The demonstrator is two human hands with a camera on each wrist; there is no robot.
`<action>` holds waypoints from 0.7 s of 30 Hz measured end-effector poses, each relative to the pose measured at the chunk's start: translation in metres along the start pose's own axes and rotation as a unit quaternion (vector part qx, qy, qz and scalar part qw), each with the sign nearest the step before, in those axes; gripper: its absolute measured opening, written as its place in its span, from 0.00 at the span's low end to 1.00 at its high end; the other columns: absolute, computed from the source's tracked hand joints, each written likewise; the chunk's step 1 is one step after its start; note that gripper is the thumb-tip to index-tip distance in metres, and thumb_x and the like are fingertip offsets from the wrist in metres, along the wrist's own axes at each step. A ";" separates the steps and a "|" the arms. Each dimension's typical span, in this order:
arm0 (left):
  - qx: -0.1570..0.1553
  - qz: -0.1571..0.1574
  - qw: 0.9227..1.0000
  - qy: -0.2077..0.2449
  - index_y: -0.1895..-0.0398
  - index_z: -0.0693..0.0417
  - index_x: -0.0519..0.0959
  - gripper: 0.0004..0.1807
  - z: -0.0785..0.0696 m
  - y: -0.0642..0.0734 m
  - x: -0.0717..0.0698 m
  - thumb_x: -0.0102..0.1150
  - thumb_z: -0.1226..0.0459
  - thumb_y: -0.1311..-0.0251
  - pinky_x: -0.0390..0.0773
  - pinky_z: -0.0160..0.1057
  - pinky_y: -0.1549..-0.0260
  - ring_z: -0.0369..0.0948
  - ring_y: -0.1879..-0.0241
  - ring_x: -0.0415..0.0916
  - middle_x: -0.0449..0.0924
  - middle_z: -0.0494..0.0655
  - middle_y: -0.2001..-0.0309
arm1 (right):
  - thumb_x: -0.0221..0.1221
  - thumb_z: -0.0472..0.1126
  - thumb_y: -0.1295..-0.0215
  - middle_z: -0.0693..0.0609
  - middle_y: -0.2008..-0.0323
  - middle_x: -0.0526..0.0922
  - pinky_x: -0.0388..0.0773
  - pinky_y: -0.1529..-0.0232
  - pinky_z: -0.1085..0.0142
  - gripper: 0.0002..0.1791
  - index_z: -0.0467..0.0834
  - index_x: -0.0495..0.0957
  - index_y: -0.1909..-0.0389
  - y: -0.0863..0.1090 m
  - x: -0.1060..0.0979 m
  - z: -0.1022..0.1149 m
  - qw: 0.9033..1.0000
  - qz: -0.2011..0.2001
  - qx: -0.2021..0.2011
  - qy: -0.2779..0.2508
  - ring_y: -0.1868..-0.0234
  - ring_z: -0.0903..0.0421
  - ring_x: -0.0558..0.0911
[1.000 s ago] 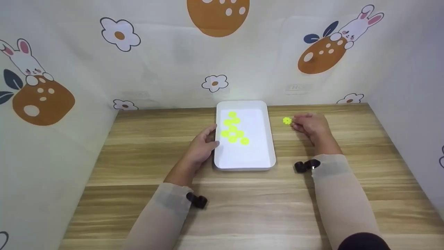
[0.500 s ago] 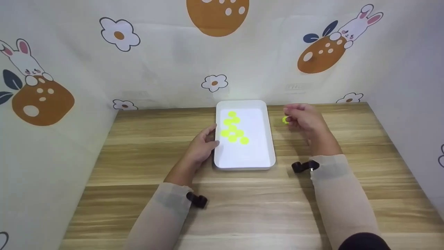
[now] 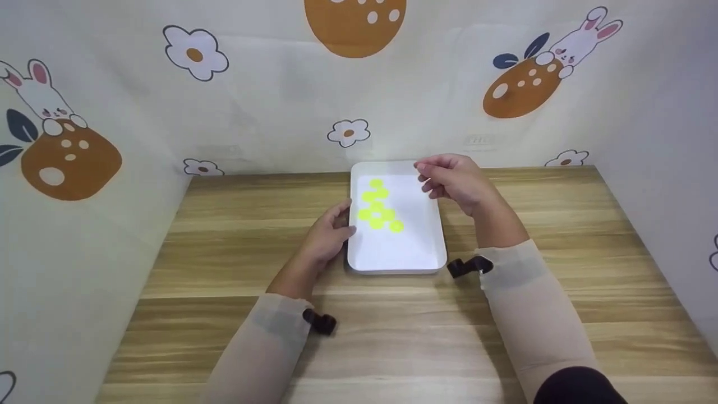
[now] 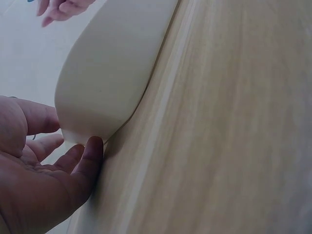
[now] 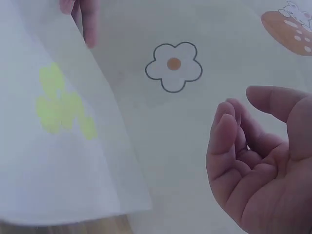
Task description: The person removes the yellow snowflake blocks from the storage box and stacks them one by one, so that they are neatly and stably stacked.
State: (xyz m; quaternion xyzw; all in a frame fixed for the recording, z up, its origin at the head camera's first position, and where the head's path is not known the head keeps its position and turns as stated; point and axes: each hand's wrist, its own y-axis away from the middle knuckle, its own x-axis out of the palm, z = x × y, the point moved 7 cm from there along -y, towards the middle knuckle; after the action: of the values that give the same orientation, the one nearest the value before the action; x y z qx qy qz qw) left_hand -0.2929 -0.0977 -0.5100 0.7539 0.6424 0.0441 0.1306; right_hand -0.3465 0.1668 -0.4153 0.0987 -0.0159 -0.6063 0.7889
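Observation:
A white rectangular tray [image 3: 409,241] lies on the wooden table, with several yellow flower-shaped plastic discs [image 3: 376,214] in its left half. My left hand [image 3: 325,238] holds the tray by its left side. In the left wrist view, that hand's curled fingers [image 4: 92,151] meet the tray's outer wall. Over the tray's far right corner is my right hand [image 3: 451,179]. Its thumb and fingers stand apart in the right wrist view, with nothing visible between them. The single disc seen earlier on the right is out of sight.
A patterned cloth wall [image 3: 269,112] with rabbits, oranges and flowers rises right behind the tray. Side walls close off the left and right. Wooden tabletop [image 3: 381,336] spreads in front of the tray. Each sleeve carries a black wrist camera [image 3: 320,321].
My right hand lifts away from the single yellow disc at the right and moves left to the tray's corner; that disc drops from view. The left hand and tray stay put.

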 end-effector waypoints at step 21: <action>-0.020 -0.005 1.000 0.002 0.16 0.47 0.63 0.36 0.001 0.001 0.000 0.56 0.71 0.25 0.68 0.48 0.20 0.49 0.18 0.63 0.65 0.53 0.18 | 0.68 0.40 0.29 0.51 0.56 0.89 0.86 0.48 0.63 0.20 0.41 0.84 0.39 -0.051 0.048 -0.048 0.953 0.190 0.114 0.207 0.52 0.51 0.85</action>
State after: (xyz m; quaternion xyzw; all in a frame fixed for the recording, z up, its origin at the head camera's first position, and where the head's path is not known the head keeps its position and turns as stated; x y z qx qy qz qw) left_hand -0.2920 -0.0984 -0.5112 0.7481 0.6451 0.0579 0.1445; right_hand -0.3755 0.1152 -0.4759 0.3065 0.0604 -0.4053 0.8592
